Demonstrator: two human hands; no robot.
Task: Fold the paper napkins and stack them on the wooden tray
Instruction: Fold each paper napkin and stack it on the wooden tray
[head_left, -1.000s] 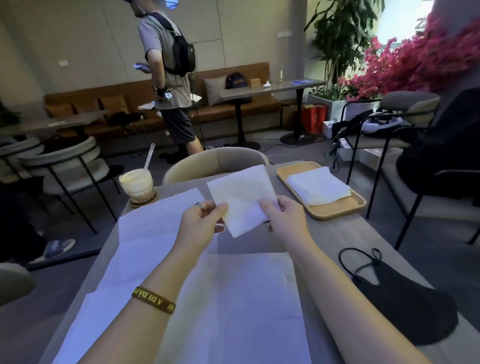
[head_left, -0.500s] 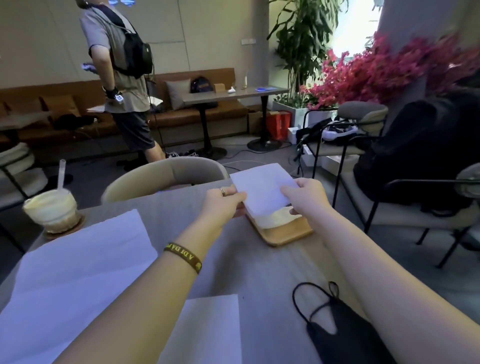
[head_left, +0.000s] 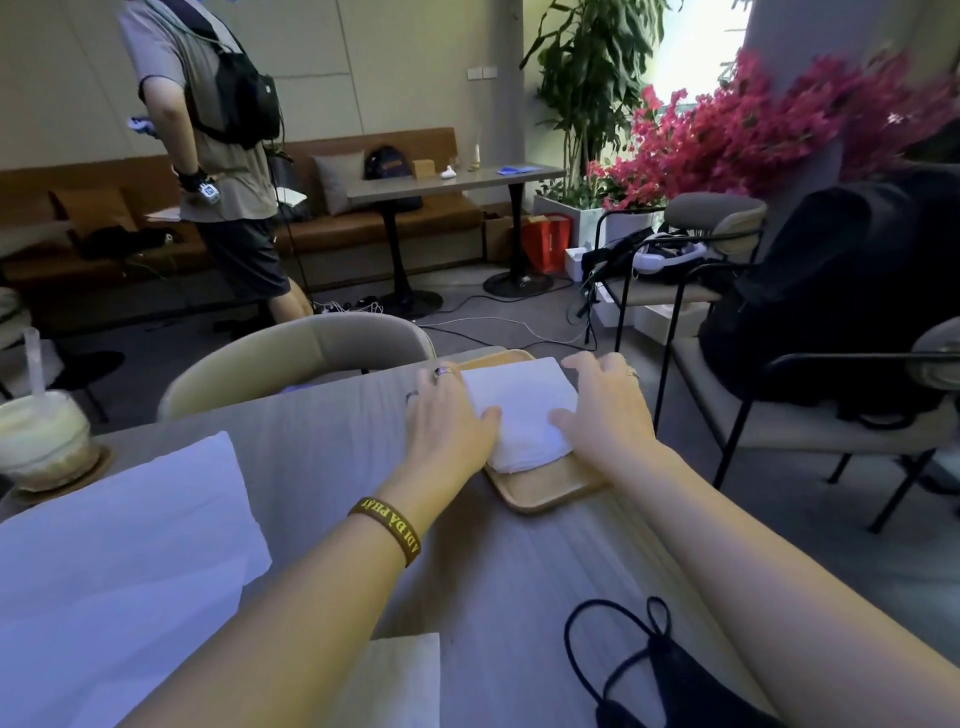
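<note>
A stack of folded white paper napkins (head_left: 522, 410) lies on the wooden tray (head_left: 545, 491) at the far right of the grey table. My left hand (head_left: 449, 415) rests flat against the stack's left side, thumb on top. My right hand (head_left: 605, 410) presses on its right side, fingers spread over the tray's edge. Neither hand grips anything. A large unfolded white napkin (head_left: 119, 545) lies on the table at the left, and another napkin's corner (head_left: 400, 680) shows at the bottom.
A black face mask (head_left: 660, 670) lies near the table's front right. An iced drink with a straw (head_left: 39, 436) stands at the far left. A beige chair back (head_left: 296, 353) sits behind the table. A person stands farther back on the left.
Both hands carried the folded napkin to the right and down onto the tray's stack, then let it go and flattened onto it. The view swung right.
</note>
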